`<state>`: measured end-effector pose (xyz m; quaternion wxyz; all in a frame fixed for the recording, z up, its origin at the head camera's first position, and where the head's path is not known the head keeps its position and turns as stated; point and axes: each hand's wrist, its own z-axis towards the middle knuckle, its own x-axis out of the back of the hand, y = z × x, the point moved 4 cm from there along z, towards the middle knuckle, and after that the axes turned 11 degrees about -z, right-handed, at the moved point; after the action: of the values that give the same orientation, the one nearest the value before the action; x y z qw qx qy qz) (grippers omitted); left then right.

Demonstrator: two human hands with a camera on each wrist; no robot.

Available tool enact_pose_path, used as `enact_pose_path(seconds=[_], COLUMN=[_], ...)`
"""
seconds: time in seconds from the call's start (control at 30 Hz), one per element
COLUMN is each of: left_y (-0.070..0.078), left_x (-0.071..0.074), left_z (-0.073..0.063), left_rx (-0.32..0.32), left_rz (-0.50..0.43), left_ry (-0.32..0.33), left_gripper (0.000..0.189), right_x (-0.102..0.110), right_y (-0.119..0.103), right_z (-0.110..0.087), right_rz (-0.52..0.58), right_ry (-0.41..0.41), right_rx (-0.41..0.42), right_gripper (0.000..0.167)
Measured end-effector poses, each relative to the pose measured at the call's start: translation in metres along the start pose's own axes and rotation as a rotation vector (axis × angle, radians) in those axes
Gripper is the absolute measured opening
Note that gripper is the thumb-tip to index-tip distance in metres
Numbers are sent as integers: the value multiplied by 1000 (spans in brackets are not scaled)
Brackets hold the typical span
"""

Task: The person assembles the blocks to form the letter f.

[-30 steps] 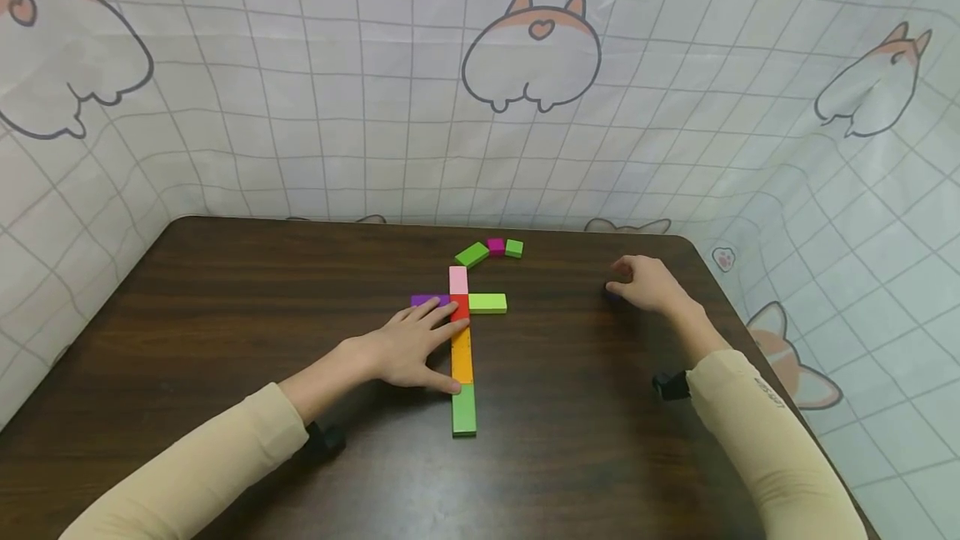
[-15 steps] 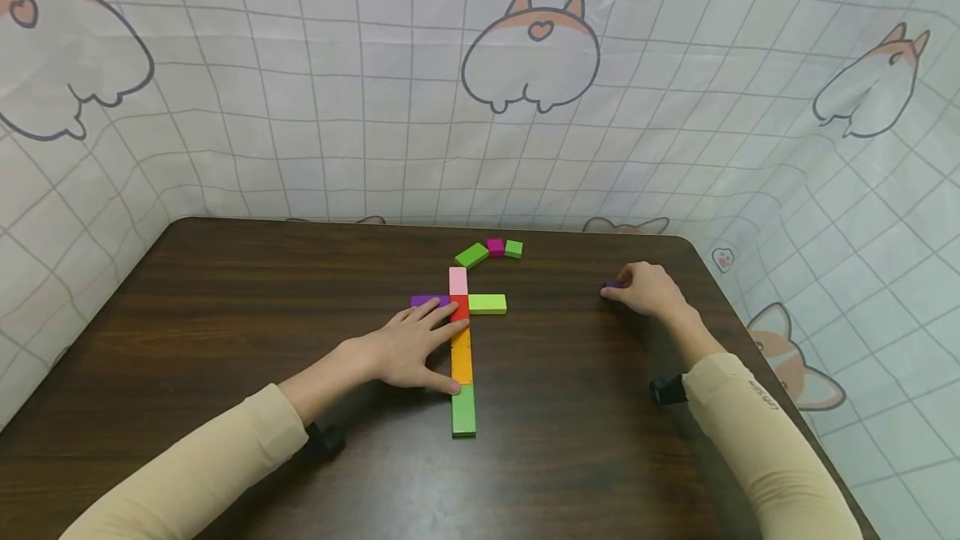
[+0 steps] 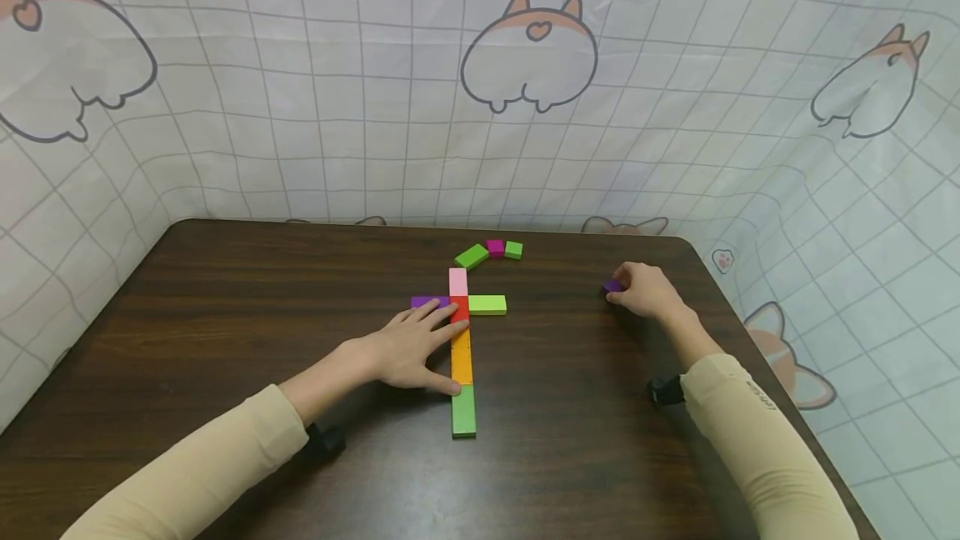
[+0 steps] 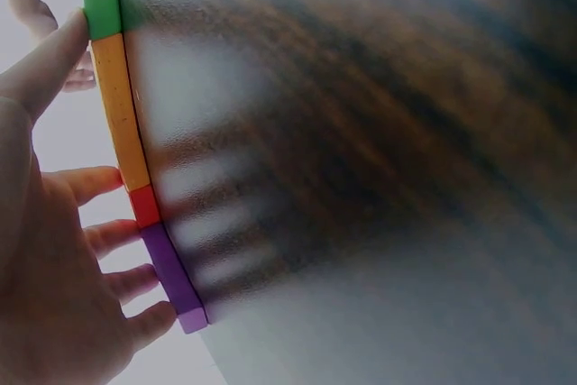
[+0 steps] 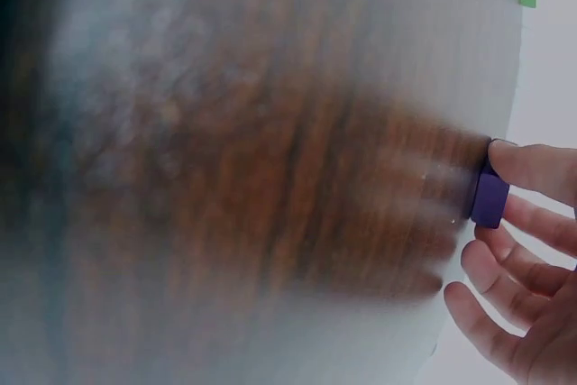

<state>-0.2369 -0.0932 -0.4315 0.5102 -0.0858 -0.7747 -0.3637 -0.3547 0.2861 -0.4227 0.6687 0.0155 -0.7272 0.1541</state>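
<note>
Flat on the table lies a cross of coloured blocks. It has a pink block [image 3: 458, 280] at the top, a red block [image 3: 459, 304] where the arms meet, an orange block [image 3: 462, 361] below and a green block [image 3: 463, 415] at the bottom. A purple block [image 3: 429, 302] forms its left arm and a lime block [image 3: 487, 305] its right. My left hand [image 3: 405, 352] rests on the cross with spread fingers, partly covering the purple, red and orange blocks. Farther right, my right hand [image 3: 647, 288] pinches a small dark purple block [image 5: 489, 200] between thumb and fingers, low over the table.
Behind the cross sit a tilted green block [image 3: 472, 256], a magenta cube [image 3: 496, 248] and a small green cube [image 3: 513, 250]. The dark wooden table [image 3: 262, 290] ends at a white gridded curtain [image 3: 360, 123] at the back and sides.
My right hand has shifted slightly, and the small purple block in its fingers now shows more, having been mostly hidden. My left hand and the cross have stayed put.
</note>
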Motion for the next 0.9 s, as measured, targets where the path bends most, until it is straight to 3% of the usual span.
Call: enact_pose_path(seconds=[0.37, 0.9], left_y=[0, -1], left_x=[0, 0], left_z=[0, -1], left_rx=[-5, -6], left_rz=[8, -8], left_ry=[3, 7], left_gripper=[101, 101], right_x=[-1, 2], right_y=[1, -22], right_z=[5, 17], right_rz=[46, 75], right_ry=[31, 103], right_rx=[1, 20], right_gripper=[36, 35])
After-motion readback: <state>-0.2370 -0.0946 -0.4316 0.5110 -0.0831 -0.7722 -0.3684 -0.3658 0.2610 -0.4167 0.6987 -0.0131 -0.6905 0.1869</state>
